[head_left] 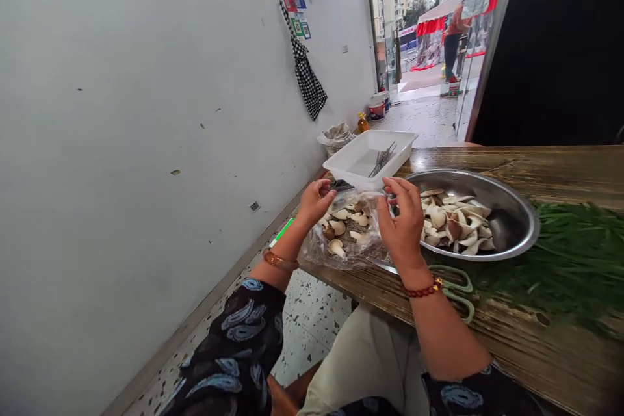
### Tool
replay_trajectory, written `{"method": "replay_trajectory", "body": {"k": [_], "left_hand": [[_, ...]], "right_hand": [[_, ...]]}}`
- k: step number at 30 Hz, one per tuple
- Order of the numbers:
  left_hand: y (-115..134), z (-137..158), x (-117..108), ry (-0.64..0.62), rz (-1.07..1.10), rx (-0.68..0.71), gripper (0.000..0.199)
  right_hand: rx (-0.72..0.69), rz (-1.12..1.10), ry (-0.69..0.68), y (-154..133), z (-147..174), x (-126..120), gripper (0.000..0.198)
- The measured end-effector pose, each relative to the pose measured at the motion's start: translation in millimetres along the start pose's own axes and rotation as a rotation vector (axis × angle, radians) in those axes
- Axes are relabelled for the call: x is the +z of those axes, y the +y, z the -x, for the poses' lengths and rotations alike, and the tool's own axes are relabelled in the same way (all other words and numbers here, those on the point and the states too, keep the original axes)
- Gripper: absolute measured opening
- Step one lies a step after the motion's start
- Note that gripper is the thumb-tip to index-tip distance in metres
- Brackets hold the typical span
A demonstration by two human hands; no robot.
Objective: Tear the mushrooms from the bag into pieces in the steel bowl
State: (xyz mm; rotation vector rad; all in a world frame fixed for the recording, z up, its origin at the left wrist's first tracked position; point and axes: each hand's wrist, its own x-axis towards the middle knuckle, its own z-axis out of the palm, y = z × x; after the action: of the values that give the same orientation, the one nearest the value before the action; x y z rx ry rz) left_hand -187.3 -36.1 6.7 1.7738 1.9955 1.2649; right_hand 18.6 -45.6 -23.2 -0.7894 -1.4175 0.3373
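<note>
Mushrooms (359, 238), pale and fan-shaped, lie in a crinkled clear plastic bag (312, 249) near the wooden table's (507, 344) left end in the head view, long axes at mixed angles, the nearest stem towards the near edge. The right hand's (405, 224) curved fingers stand apart from its thumb; the left hand's (314, 203) curl close, whether pinching film I cannot tell.
</note>
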Motion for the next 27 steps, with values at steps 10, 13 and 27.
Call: {"method": "replay_trajectory", "body": {"k": [10,13,27], "left_hand": [[-44.5,17.0,-27.4,-0.049,0.075,-0.241,0.024],[-43.9,9.0,-30.3,-0.012,0.299,-0.301,0.009],[-8.2,5.4,-42.2,-0.207,1.034,-0.368,0.009]], "right_hand": [[-0.177,0.227,-0.234,13.8,15.1,14.7,0.046],[-0.213,0.29,-0.278,17.8,14.8,17.1,0.048],[0.081,0.553,-0.794,0.9,-31.7,47.3,0.026]]}}
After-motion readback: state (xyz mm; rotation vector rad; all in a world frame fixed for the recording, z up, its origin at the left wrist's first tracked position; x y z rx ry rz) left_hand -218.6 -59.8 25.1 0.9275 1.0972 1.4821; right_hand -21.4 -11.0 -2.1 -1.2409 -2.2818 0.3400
